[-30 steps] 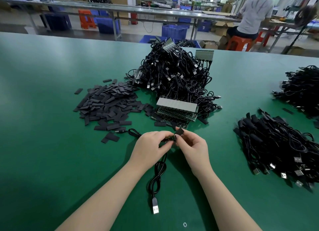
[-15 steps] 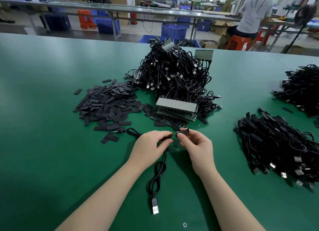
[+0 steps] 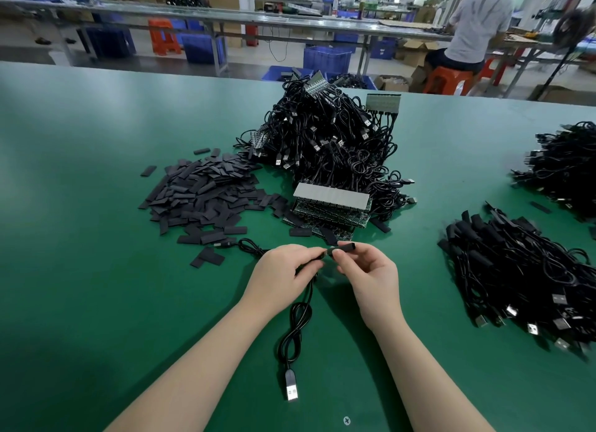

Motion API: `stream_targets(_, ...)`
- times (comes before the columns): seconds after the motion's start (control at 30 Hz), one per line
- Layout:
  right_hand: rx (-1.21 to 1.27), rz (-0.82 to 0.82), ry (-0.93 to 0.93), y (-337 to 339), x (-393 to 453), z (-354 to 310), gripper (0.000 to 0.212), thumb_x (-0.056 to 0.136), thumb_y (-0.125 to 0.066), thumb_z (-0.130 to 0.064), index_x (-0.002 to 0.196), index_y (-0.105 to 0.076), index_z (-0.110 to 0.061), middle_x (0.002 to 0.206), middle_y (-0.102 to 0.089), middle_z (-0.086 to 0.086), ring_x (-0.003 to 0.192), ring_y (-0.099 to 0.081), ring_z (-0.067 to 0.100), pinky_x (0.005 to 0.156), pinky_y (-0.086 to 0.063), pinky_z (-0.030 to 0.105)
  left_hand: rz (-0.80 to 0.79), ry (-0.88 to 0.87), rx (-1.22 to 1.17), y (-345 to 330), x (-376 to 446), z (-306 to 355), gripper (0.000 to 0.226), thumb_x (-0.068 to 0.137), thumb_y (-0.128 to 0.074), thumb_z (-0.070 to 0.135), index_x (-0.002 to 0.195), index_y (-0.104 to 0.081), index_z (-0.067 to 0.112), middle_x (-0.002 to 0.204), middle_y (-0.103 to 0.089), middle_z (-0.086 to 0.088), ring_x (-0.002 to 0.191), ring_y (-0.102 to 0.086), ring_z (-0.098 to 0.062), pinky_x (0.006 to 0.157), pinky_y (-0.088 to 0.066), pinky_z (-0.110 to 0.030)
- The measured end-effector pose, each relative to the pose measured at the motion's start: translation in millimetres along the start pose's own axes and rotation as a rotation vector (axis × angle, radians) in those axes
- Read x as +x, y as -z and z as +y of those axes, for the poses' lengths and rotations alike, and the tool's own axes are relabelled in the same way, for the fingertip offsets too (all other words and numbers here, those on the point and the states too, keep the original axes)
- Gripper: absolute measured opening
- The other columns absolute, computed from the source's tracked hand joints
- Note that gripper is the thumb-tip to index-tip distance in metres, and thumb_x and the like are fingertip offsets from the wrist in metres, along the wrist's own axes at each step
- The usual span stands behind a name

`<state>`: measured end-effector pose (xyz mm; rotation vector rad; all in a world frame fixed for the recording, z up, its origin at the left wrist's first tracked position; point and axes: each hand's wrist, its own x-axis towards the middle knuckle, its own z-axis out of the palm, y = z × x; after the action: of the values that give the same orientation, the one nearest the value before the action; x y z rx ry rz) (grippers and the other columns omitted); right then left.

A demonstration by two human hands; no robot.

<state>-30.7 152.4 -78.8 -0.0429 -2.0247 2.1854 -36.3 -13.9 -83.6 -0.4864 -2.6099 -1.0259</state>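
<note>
Grip first: the left hand (image 3: pixel 283 270) pinches the near end of a black cable (image 3: pixel 295 328), whose loops and USB plug (image 3: pixel 291 385) trail back along the green bench (image 3: pixel 96 302). The right hand (image 3: pixel 371 276) pinches a short black sleeve (image 3: pixel 346 247) just beside that end, held above the bench. The step in hand looks like sleeving the cable tip. Next, the sleeve's open mouth needs lining up with the tip, then sliding over it.
</note>
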Motion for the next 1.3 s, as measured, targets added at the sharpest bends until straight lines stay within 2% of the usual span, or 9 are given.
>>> stream_targets(0.37, -0.026, -0.028, 0.064, 0.1, -0.6, 0.7, 0.015, 0.085, -0.075, -0.002, 0.087, -0.073, -0.016, 0.08, -0.075, -0.009, 0.074, -0.068, 0.001, 0.068, -0.052, 0.012, -0.016, 0.001, -0.003, 0.6, 0.1, 0.8, 0.027, 0.094, -0.06, 0.03, 0.119, -0.07, 0.023, 0.1, -0.071, 0.011, 0.095, -0.061, -0.006, 0.084, -0.051, -0.03)
stream_targets(0.6, -0.022, -0.069, 0.031, 2.1, 0.3, -0.5, 0.012, 0.084, -0.075, -0.004, 0.088, -0.073, -0.016, 0.075, -0.074, -0.009, 0.068, -0.067, 0.0, 0.065, -0.051, 0.013, 0.0, 0.049, -0.059, -0.2, -0.7, 0.1, 0.026, 0.092, -0.057, 0.036, 0.115, -0.069, 0.032, 0.101, -0.07, 0.014, 0.097, -0.06, -0.004, 0.084, -0.052, -0.033)
stream_targets(0.8, -0.03, -0.061, 0.032, 0.6, 0.3, 0.4, 0.013, 0.084, -0.075, -0.003, 0.09, -0.073, -0.015, 0.079, -0.075, -0.01, 0.072, -0.069, 0.001, 0.067, -0.051, 0.012, -0.015, 0.019, -0.024, -0.7, -0.2, -0.3, 0.031, 0.093, -0.054, 0.036, 0.117, -0.07, 0.025, 0.097, -0.071, 0.01, 0.093, -0.061, -0.009, 0.081, -0.052, -0.036)
stream_targets(0.93, -0.061, -0.08, 0.041, -0.5, -0.6, 1.3, 0.017, 0.085, -0.075, -0.002, 0.09, -0.073, -0.018, 0.083, -0.076, -0.012, 0.077, -0.07, 0.0, 0.069, -0.051, 0.011, -0.009, 0.021, -0.032, -0.6, -0.5, 0.0, 0.028, 0.094, -0.058, 0.033, 0.118, -0.07, 0.025, 0.099, -0.071, 0.01, 0.095, -0.061, -0.008, 0.082, -0.052, -0.036)
stream_targets(1.03, -0.08, -0.099, 0.031, 0.6, 0.7, 0.3, 0.016, 0.086, -0.075, -0.005, 0.09, -0.073, -0.021, 0.084, -0.076, -0.011, 0.077, -0.069, 0.0, 0.07, -0.051, 0.012, -0.002, 0.092, -0.071, 0.1, -0.2, -0.5, 0.03, 0.092, -0.063, 0.034, 0.122, -0.067, 0.031, 0.104, -0.069, 0.012, 0.097, -0.061, -0.005, 0.086, -0.051, -0.032)
stream_targets(1.13, -0.084, -0.1, 0.019, 0.8, 1.3, 0.0, 0.014, 0.086, -0.075, -0.007, 0.092, -0.073, -0.02, 0.084, -0.076, -0.011, 0.076, -0.069, 0.002, 0.069, -0.051, 0.013, 0.015, 0.144, -0.115, 1.1, 0.2, -1.6, 0.026, 0.09, -0.066, 0.037, 0.116, -0.07, 0.034, 0.107, -0.07, 0.015, 0.098, -0.061, 0.001, 0.087, -0.052, -0.028)
stream_targets(1.3, -0.101, -0.114, 0.006, 2.5, 1.3, -0.4, 0.014, 0.085, -0.076, -0.011, 0.089, -0.075, -0.024, 0.083, -0.076, -0.006, 0.076, -0.07, 0.005, 0.069, -0.053, 0.016, 0.021, 0.109, -0.115, 0.7, -1.0, -0.9, 0.022, 0.09, -0.066, 0.034, 0.111, -0.072, 0.033, 0.105, -0.071, 0.017, 0.099, -0.061, 0.002, 0.085, -0.052, -0.027)
